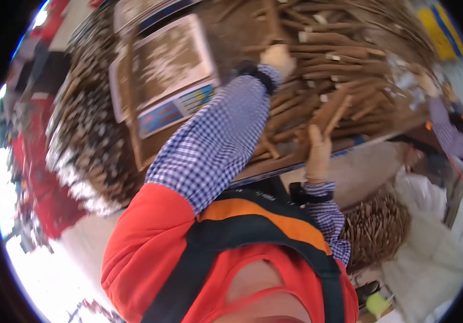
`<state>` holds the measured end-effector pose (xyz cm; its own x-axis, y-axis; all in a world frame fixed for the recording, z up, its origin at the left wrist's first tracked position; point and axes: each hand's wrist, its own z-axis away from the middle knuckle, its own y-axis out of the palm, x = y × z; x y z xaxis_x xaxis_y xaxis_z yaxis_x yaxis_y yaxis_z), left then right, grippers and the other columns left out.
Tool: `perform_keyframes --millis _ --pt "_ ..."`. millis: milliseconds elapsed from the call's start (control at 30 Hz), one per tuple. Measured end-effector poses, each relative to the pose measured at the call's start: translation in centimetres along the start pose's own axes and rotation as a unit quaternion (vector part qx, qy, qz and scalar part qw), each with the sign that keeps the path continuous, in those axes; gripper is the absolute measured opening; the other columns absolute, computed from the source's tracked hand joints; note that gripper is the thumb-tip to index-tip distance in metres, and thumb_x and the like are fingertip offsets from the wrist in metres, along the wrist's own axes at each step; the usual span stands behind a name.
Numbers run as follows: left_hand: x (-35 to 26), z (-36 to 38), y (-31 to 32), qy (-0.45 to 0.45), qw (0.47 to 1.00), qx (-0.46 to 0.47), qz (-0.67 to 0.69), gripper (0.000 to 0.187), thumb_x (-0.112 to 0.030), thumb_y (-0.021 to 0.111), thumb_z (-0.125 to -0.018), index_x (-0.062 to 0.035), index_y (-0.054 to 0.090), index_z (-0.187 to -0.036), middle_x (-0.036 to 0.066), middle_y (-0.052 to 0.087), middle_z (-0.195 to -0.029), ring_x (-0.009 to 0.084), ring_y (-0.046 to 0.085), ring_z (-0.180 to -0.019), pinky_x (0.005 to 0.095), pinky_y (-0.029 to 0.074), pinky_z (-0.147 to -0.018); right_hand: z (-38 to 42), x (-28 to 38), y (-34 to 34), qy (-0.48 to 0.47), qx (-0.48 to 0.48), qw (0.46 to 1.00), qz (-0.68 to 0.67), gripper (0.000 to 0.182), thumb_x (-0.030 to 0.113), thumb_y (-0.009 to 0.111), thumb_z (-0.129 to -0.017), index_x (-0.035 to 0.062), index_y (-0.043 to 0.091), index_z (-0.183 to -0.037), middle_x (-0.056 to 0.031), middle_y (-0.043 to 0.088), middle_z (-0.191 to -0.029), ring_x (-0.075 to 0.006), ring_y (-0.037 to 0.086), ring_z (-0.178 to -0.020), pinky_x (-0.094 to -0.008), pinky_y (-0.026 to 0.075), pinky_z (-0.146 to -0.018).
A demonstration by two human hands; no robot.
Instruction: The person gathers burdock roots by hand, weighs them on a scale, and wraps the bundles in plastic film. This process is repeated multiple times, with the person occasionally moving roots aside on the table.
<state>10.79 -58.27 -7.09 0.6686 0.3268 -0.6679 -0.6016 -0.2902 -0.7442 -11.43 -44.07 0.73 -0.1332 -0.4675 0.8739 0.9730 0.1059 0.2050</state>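
My left hand (279, 60) is closed and blurred over the work surface, with a long brown bark stick (271, 22) rising from its far side. My right hand (318, 151) is nearer my body at the front edge, its fingers gripping brown bark pieces (335, 110) that tilt up to the right. Between and beyond both hands lies a heap of brown bark sticks (344, 53), which look like cinnamon, some with pale ends. Where my left fingers meet the stick is partly hidden.
A shallow tray (180, 59) with light scraps stands left of my left arm, beside a tall stack of bark sticks (89, 124). Another bundle (379, 229) is low on the right. A co-worker's hand (428, 83) reaches in at the far right, near a yellow-and-blue object (442, 32).
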Motion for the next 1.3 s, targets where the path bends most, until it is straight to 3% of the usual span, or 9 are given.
perform_keyframes --millis 67,333,467,633,833,1033,1167,1233,1300 --pt "0.2 -1.5 -0.3 0.08 0.981 0.065 -0.165 0.057 -0.047 0.064 -0.083 -0.0029 0.058 -0.118 0.018 0.055 -0.13 0.0297 0.048 -0.125 0.0485 0.043 -0.098 0.1 -0.4 -0.3 0.023 -0.004 0.998 -0.053 0.032 0.017 0.063 -0.092 -0.0016 0.055 -0.116 -0.0057 0.061 -0.097 -0.0143 0.059 -0.085 -0.028 0.05 -0.072" --pt "0.0 -6.1 -1.3 0.117 0.929 0.293 -0.194 0.091 -0.066 0.065 -0.076 0.0041 0.049 -0.133 0.024 0.057 -0.128 0.0336 0.056 -0.118 0.0379 0.045 -0.1 -0.8 -0.7 -1.9 -0.002 -0.005 1.0 0.024 0.026 0.014 0.062 -0.09 -0.0004 0.054 -0.11 -0.0057 0.061 -0.093 -0.0149 0.061 -0.081 -0.0269 0.051 -0.069" --pt "-3.9 -2.3 -6.2 -0.016 0.977 0.212 0.005 0.076 -0.052 0.061 -0.088 0.0031 0.044 -0.137 0.022 0.052 -0.136 0.0319 0.051 -0.125 0.0389 0.042 -0.104 -1.3 -0.6 -1.4 -0.008 -0.033 0.999 0.041 0.027 0.018 0.058 -0.094 -0.0014 0.056 -0.112 -0.0056 0.062 -0.09 -0.0139 0.06 -0.079 -0.0257 0.049 -0.069" --pt "-5.3 6.3 -19.9 -0.107 0.963 0.166 0.182 0.059 -0.042 0.058 -0.093 -0.0018 0.05 -0.134 0.01 0.061 -0.112 0.017 0.054 -0.091 0.0275 0.046 -0.08 -2.7 -0.2 -1.2 0.013 -0.013 0.997 0.071 0.026 0.017 0.06 -0.093 -0.0014 0.057 -0.11 -0.0051 0.063 -0.092 -0.0149 0.063 -0.081 -0.0264 0.051 -0.07" --pt "5.7 13.4 -29.1 -0.155 0.974 -0.163 0.017 0.039 -0.031 0.06 -0.093 -0.0003 0.059 -0.116 0.012 0.067 -0.092 0.0247 0.064 -0.08 0.0355 0.05 -0.07 -3.1 -1.2 -1.0 0.009 -0.009 0.999 0.042 0.031 0.013 0.065 -0.089 -0.0007 0.055 -0.115 -0.0045 0.063 -0.092 -0.0119 0.06 -0.072 -0.0247 0.049 -0.062" --pt "19.9 16.2 -25.9 -0.178 0.873 -0.151 -0.427 0.064 -0.025 0.06 -0.088 0.0049 0.037 -0.139 0.027 0.044 -0.128 0.042 0.048 -0.116 0.0433 0.046 -0.094 -2.5 -0.2 0.8 0.02 -0.013 0.994 0.108 0.032 0.02 0.061 -0.093 0.0002 0.051 -0.116 -0.0071 0.063 -0.097 -0.0141 0.063 -0.077 -0.0262 0.052 -0.061" --pt "14.7 18.1 -26.9 -0.102 0.904 -0.224 -0.349 0.059 -0.023 0.064 -0.085 0.0005 0.044 -0.135 0.022 0.041 -0.137 0.0401 0.048 -0.117 0.0469 0.043 -0.097 -4.2 -1.6 -0.8 -0.055 -0.005 0.979 0.195 0.037 0.023 0.062 -0.092 -0.0019 0.05 -0.117 -0.0105 0.064 -0.103 -0.0229 0.066 -0.08 -0.0326 0.054 -0.066" --pt "17.1 18.1 -30.0 -0.035 0.929 -0.286 -0.234 0.049 -0.023 0.07 -0.081 -0.0009 0.056 -0.123 0.02 0.055 -0.121 0.0356 0.053 -0.112 0.0427 0.043 -0.097 -4.6 -2.0 -1.1 -0.225 -0.037 0.851 0.472 0.05 0.035 0.063 -0.091 -0.0039 0.049 -0.119 -0.019 0.065 -0.107 -0.0364 0.066 -0.089 -0.0425 0.053 -0.075" --pt "17.4 18.7 -34.8 -0.07 0.952 -0.294 -0.047 0.047 -0.023 0.073 -0.08 -0.0008 0.06 -0.119 0.016 0.064 -0.109 0.0265 0.059 -0.102 0.036 0.046 -0.092 -4.2 -0.3 -0.3 -0.164 0.004 0.808 0.566 0.057 0.043 0.061 -0.091 -0.0037 0.049 -0.121 -0.0225 0.064 -0.109 -0.0404 0.064 -0.094 -0.0459 0.051 -0.079"
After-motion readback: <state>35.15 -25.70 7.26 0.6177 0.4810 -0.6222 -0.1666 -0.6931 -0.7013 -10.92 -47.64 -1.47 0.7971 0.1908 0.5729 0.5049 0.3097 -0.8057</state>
